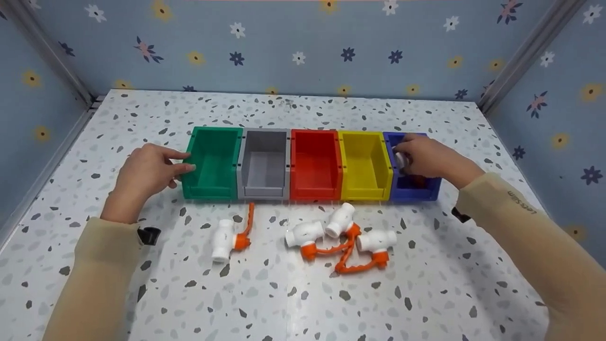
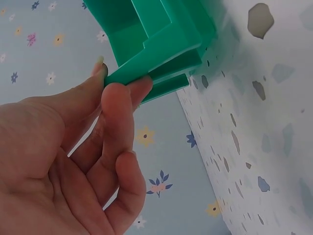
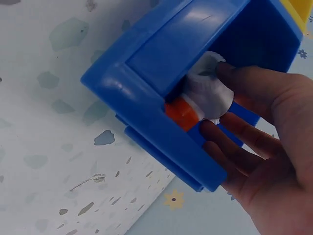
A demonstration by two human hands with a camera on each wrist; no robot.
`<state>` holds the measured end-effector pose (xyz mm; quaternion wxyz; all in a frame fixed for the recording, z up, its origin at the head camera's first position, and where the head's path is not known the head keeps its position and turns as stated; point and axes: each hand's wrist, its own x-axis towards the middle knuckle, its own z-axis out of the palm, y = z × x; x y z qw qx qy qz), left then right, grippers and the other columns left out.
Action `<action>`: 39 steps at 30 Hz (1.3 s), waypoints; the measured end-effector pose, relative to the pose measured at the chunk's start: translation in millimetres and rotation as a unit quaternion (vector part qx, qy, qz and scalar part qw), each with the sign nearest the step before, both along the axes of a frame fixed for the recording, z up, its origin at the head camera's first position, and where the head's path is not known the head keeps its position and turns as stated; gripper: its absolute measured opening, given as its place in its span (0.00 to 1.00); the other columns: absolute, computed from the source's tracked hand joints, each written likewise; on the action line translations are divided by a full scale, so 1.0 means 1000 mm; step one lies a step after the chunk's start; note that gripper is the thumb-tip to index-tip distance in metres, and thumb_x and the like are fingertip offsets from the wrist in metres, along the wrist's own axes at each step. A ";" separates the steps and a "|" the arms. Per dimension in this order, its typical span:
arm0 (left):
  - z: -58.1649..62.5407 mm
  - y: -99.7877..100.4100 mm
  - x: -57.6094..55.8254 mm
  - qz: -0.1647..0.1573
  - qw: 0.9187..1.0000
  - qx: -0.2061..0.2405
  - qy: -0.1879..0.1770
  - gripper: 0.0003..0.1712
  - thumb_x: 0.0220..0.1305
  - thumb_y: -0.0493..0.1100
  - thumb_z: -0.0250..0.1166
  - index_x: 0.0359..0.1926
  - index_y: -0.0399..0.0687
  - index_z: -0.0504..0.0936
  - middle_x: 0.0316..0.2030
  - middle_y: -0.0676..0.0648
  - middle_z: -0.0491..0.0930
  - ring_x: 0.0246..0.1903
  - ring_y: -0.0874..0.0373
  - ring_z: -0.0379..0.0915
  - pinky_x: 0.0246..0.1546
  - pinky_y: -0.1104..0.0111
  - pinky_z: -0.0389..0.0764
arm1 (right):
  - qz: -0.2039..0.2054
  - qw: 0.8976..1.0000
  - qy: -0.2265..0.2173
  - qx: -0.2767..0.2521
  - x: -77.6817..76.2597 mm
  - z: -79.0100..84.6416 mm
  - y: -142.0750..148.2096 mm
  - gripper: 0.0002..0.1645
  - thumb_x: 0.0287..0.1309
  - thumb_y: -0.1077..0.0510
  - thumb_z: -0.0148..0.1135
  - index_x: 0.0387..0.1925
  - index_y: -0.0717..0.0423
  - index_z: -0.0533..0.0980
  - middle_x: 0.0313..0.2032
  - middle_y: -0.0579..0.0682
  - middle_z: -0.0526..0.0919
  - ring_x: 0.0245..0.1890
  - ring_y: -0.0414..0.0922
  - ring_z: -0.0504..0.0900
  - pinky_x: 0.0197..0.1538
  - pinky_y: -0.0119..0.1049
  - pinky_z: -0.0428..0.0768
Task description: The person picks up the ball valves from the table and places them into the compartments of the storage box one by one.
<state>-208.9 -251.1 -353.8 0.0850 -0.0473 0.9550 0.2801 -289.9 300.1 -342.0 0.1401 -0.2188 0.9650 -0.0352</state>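
Observation:
My left hand [image 1: 145,170] pinches the left side wall of the green bin [image 1: 211,193], thumb over the rim and fingers outside it. In the left wrist view the fingertips [image 2: 117,100] press against the green edge. At the far right of the row, my right hand [image 1: 428,154] reaches into the blue bin [image 1: 415,194]. It holds a white plastic ball valve [image 3: 208,93] between thumb and fingers. The valve's orange part [image 3: 182,113] sits close to the bin's front wall, and the rest of its handle is hidden.
Between those bins stand a grey bin [image 1: 263,192], a red bin [image 1: 315,193] and a yellow bin [image 1: 364,193], joined side by side. In front lie several white valves with orange handles, one [image 1: 222,241] on the left, others [image 1: 374,241] bunched rightward. Patterned panels [image 1: 303,42] enclose the table.

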 end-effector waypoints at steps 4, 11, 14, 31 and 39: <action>0.001 -0.001 0.001 -0.002 1.000 0.000 0.005 0.29 0.69 0.53 0.65 0.66 0.46 0.76 0.43 0.37 0.83 0.31 0.48 0.82 0.30 0.59 0.71 | 0.003 1.000 0.021 -0.018 0.007 0.004 0.002 0.24 0.58 0.60 0.68 0.57 0.59 0.79 0.50 0.58 0.77 0.46 0.53 0.76 0.54 0.53 0.76; 0.001 -0.001 0.000 0.000 1.000 -0.002 -0.001 0.30 0.69 0.54 0.65 0.67 0.47 0.76 0.42 0.37 0.83 0.32 0.48 0.82 0.30 0.59 0.71 | -0.010 0.998 0.043 -0.054 0.020 0.008 0.005 0.18 0.64 0.57 0.63 0.54 0.59 0.80 0.48 0.57 0.82 0.45 0.53 0.79 0.53 0.54 0.78; 0.001 -0.001 0.000 0.002 1.000 0.000 0.002 0.29 0.69 0.54 0.65 0.66 0.47 0.76 0.42 0.38 0.84 0.32 0.47 0.82 0.30 0.59 0.71 | -0.015 0.996 0.050 -0.066 0.026 0.009 0.005 0.18 0.65 0.56 0.63 0.53 0.59 0.81 0.45 0.55 0.84 0.42 0.51 0.80 0.50 0.52 0.79; 0.000 0.000 0.001 0.005 1.000 0.005 -0.001 0.30 0.69 0.54 0.65 0.67 0.48 0.76 0.41 0.38 0.84 0.31 0.48 0.81 0.30 0.59 0.70 | -0.002 0.994 0.055 -0.096 0.070 0.018 -0.003 0.14 0.67 0.54 0.63 0.50 0.55 0.83 0.35 0.47 0.84 0.32 0.45 0.78 0.40 0.45 0.80; 0.000 0.000 0.000 0.004 1.000 0.002 -0.009 0.30 0.69 0.54 0.65 0.67 0.47 0.75 0.43 0.37 0.84 0.32 0.49 0.82 0.32 0.58 0.71 | 0.052 0.994 0.080 -0.061 0.096 0.010 -0.017 0.13 0.64 0.54 0.65 0.48 0.54 0.84 0.39 0.48 0.85 0.34 0.44 0.78 0.41 0.45 0.80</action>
